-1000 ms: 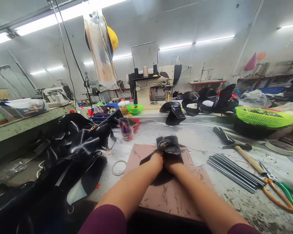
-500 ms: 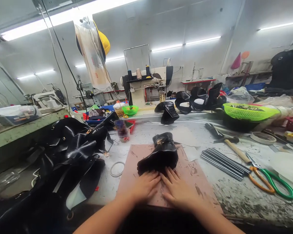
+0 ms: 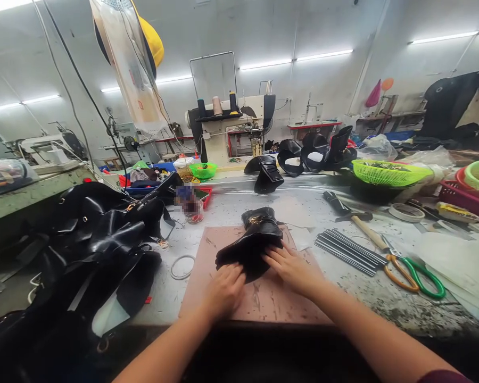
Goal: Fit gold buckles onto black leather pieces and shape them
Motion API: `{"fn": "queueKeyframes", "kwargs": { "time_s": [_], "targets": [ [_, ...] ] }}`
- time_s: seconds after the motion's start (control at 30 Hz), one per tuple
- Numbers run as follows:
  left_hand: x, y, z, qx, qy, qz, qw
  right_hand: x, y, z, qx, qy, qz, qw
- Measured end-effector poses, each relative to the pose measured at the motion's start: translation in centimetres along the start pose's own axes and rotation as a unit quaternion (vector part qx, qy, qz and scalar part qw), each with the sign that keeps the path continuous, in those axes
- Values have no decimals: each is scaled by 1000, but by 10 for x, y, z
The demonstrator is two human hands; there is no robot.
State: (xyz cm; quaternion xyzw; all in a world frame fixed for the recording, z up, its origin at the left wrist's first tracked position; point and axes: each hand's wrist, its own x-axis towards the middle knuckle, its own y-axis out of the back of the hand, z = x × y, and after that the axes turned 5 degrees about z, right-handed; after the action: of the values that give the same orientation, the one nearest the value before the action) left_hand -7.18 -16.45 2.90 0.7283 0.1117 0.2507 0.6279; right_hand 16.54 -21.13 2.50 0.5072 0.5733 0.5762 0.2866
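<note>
A folded black leather piece [image 3: 255, 239] with a small metal fitting at its far end lies on a pinkish-brown work board [image 3: 263, 298] on the bench. My left hand [image 3: 223, 290] rests at the piece's near left edge, fingers curled onto the leather. My right hand [image 3: 289, 266] lies flat on the piece's right side with its fingers stretched out and apart. Both hands press on the leather; neither lifts it.
A heap of black leather [image 3: 96, 239] fills the left. A tape ring [image 3: 182, 267] lies beside the board. Right of it lie dark strips [image 3: 347, 250], a hammer [image 3: 353, 218] and green-orange scissors [image 3: 415, 271]. Green baskets [image 3: 387, 173], leather parts and a sewing machine [image 3: 231, 127] stand behind.
My hands drew back from gripping the piece's middle to its near edge, then moved onto it again, left hand at the near edge, right hand on the side. The view shifted left.
</note>
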Motion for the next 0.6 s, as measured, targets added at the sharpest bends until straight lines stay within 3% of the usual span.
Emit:
{"fn": "queueKeyframes", "kwargs": {
  "time_s": [0.2,0.3,0.4,0.5,0.57,0.6],
  "targets": [
    [57,-13,13,6,-53,-28,998,20,-19,4,-21,55,52,997],
    [64,-9,13,3,-78,-41,996,17,-28,4,-35,60,103,992],
    [64,8,16,-4,-61,-16,998,15,-27,3,-53,66,164,983],
    [59,42,19,-21,-22,33,999,16,-1,-2,-70,95,280,953],
    [53,73,19,-45,-14,60,997,17,34,-8,-71,154,392,904],
    [50,89,17,-58,-11,75,995,17,55,-12,-67,175,409,893]
  ]
}}
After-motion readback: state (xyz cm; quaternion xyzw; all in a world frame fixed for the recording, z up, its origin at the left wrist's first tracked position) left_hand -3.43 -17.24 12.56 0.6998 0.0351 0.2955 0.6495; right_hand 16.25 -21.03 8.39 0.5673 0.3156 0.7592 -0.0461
